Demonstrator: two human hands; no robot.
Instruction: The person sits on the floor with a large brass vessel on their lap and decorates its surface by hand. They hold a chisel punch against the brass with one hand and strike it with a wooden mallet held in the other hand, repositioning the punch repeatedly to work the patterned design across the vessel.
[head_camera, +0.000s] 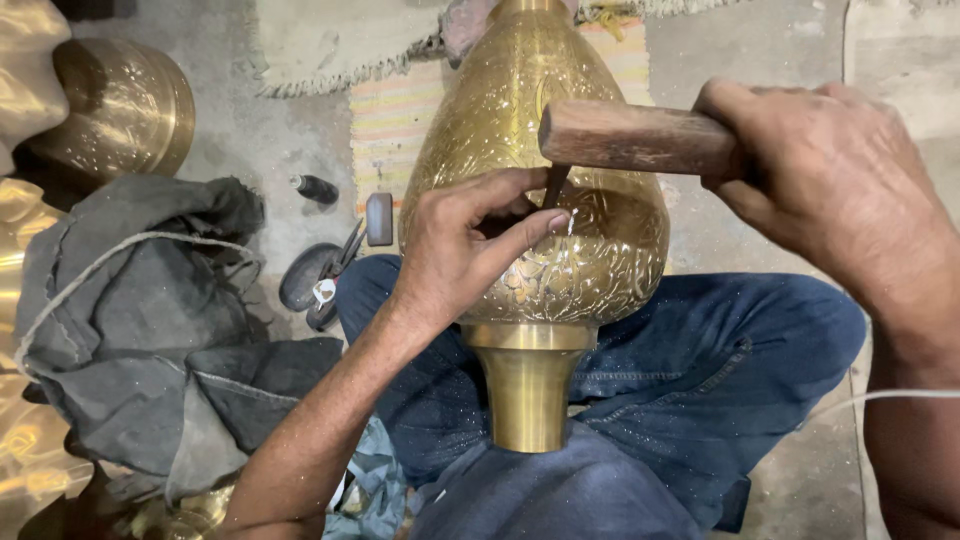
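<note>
From the head camera, the left hand has its fingers pinched closed around a thin dark chisel, whose tip touches the engraved brass vase lying on the person's lap in blue jeans. The right hand, at three o'clock from the chisel, has its fingers wrapped tight around a wooden mallet, just above the chisel's top. At ten o'clock a brass pot stands on the floor; I cannot tell what is inside it.

Engraved brass vase lies across lap beneath chisel and wooden mallet.
</note>
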